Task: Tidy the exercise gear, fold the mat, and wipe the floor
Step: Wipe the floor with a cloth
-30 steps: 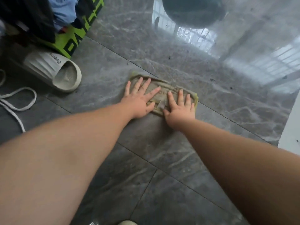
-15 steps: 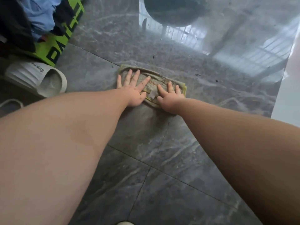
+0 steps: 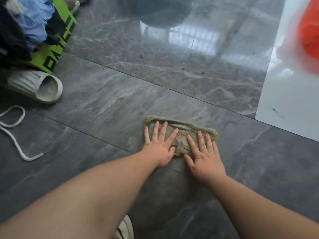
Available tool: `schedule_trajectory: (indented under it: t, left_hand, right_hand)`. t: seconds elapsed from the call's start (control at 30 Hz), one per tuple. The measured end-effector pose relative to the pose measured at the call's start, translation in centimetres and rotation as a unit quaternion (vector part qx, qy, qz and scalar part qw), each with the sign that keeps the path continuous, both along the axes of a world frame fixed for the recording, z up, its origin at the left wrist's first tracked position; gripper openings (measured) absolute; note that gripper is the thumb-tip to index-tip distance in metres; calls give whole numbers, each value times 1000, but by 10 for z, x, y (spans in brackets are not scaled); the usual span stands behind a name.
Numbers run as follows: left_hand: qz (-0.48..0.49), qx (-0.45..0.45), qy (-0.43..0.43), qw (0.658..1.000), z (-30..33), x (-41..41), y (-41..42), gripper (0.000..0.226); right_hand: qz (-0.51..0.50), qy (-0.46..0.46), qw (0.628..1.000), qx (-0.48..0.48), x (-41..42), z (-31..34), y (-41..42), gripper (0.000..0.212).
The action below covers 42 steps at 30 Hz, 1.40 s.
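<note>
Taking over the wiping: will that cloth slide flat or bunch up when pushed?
The cloth looks soft and folded, so probably floppy. Left hand and right hand press it flat; the glossy floor should let it glide, though wrinkles suggest some bunching.

Glossy dark grey marble-patterned floor tiles (image 3: 107,104) with thin grout lines reflect a bright barred window (image 3: 193,38) near the far edge, beside a white panel (image 3: 283,100) at the right edge and a round dark furniture base (image 3: 164,12).
</note>
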State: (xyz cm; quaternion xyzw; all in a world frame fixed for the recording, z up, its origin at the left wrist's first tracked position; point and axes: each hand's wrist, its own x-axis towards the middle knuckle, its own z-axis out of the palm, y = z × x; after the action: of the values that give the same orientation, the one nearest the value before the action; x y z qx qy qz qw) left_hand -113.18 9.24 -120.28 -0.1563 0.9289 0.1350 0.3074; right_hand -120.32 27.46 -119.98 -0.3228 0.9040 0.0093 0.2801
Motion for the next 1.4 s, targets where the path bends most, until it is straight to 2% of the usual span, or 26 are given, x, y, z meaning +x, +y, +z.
schedule_trajectory:
  t: [0.13,0.33,0.47,0.63,0.73,0.9,1.03,1.13,1.23,1.33,1.4]
  left_hand:
    - [-15,22,7,1000,0,1,85,70]
    - [-86,50,25,995,-2,-10,194,72]
    - [-104,32,60,992,-7,-9,197,70]
    - [-139,16,109,984,-9,-3,175,68]
    - [-132,6,97,986,-7,-2,159,67]
    - [-69,-32,97,992,-8,21,111,69]
    - [-41,-38,76,996,-1,33,93,68]
    - [-35,-27,86,995,6,26,94,64]
    - [-10,-10,125,992,13,16,85,58]
    - [-19,-12,134,991,10,14,72,61]
    - [-18,3,131,991,6,16,63,60]
  right_hand:
    - [-53,14,998,6,15,-1,81,67]
    - [-149,1,988,41,27,9,191,74]
    - [-256,1,966,-45,24,7,182,71]
    - [-316,39,948,26,38,-9,137,68]
    - [-280,26,959,31,36,-8,128,69]
    - [-149,-7,989,-11,42,5,102,68]
    - [-160,-17,987,-30,48,7,73,64]
    - [-189,34,979,-68,38,6,79,57]
    - [-153,63,984,-63,20,5,101,53]
    - [-102,33,994,-31,15,5,118,57]
    - [-107,20,993,-50,15,6,118,58]
